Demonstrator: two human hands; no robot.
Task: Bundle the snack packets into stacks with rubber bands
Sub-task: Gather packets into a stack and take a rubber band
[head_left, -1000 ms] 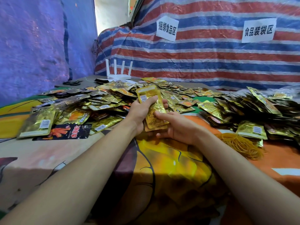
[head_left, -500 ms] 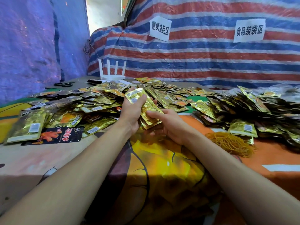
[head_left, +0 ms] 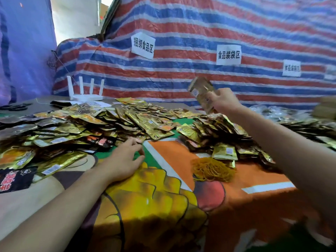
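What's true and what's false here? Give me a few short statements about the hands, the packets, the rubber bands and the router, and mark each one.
1. The right hand holds a stack of packets raised above the table. True.
2. The rubber bands lie in a heap on the orange part of the cloth. True.
3. The left hand grips the rubber bands. False: it is low at the edge of the loose packets, apart from the heap, and holds nothing visible.
4. The white router stands at the table's near edge. False: it stands at the far side, by the striped tarp.
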